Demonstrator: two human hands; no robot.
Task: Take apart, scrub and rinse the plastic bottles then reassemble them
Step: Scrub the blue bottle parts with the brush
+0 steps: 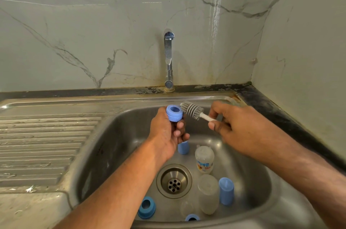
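The left hand (164, 131) covers most of the bottle (174, 113) under its blue collar. The bottom edge cuts off a blue ring (192, 217), and the brush handle (206, 117) disappears into the right hand (236, 127).

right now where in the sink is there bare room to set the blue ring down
Bare: the basin floor left of the drain, and the ribbed drainboard. Crowded: right of and below the drain, among the clear bottles, blue cap and blue rings.

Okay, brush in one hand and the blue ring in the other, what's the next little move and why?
Probably push the brush head into the blue ring's opening and twist. The bristles sit just beside its rim, the left hand holds it opening-up, the right hand grips the handle, and the tap looks off.
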